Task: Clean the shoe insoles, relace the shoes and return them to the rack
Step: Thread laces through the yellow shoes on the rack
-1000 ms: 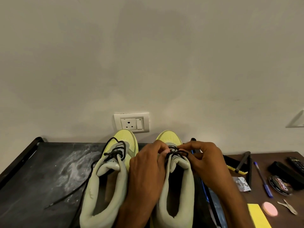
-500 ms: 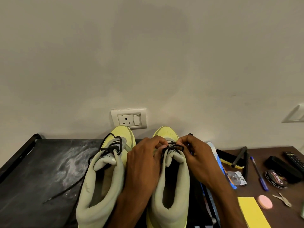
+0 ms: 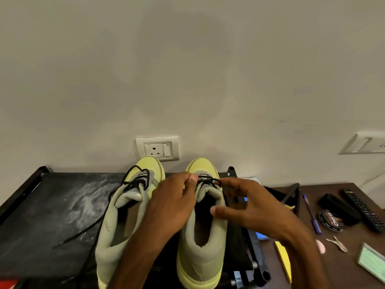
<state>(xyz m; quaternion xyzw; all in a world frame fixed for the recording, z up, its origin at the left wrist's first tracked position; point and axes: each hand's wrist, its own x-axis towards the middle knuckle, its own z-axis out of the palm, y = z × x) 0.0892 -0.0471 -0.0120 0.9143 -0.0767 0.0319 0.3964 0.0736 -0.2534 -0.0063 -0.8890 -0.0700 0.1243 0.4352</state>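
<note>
Two yellow-green shoes (image 3: 108,226) (image 3: 208,257), two black laces (image 3: 133,182) (image 3: 208,181), two hands: left hand (image 3: 173,205), right hand (image 3: 254,207). Two wall switch plates (image 3: 157,148) (image 3: 366,142). One black rack (image 3: 41,205), one brown table (image 3: 362,240). One blue pen (image 3: 310,213), one polish tin (image 3: 331,221), one remote (image 3: 362,209), one brush (image 3: 277,195), one yellow pad (image 3: 284,261), one pink disc (image 3: 320,246), one black block (image 3: 337,207).

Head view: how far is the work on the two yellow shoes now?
Done: both shoes stand on the black rack. In hand: the left hand pinches the right shoe's lace; the right hand is open beside it. Left: the left shoe's loose lace trails over the rack, untied.
</note>
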